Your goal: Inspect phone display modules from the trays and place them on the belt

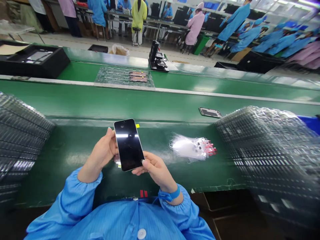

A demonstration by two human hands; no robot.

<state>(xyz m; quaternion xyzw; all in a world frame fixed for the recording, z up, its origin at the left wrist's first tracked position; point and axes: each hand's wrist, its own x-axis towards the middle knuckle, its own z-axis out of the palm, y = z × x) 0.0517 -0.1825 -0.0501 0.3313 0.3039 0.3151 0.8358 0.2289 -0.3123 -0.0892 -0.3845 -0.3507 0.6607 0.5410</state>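
Observation:
A smartphone screen panel point(129, 145) with a glossy black face and thin silver edge is tilted between my hands. My left hand point(101, 153) grips its left edge, with the thumb on the rim. My right hand point(155, 168) holds its lower right corner, with the thumb near the edge. A small yellow tab point(137, 125) sticks out at its top edge. To the right lies a bundle of clear film with pink tabs point(192, 148), out of reach of both hands' fingers. Another phone panel point(210, 112) lies face up on the green ledge farther right.
Stacks of clear plastic trays rise on the left point(22, 133) and right point(270, 153) of the green workbench point(75, 190). Beyond, a conveyor point(200, 78) carries a tray holding phone panels point(124, 76). Co-workers in blue and pink smocks sit farther back.

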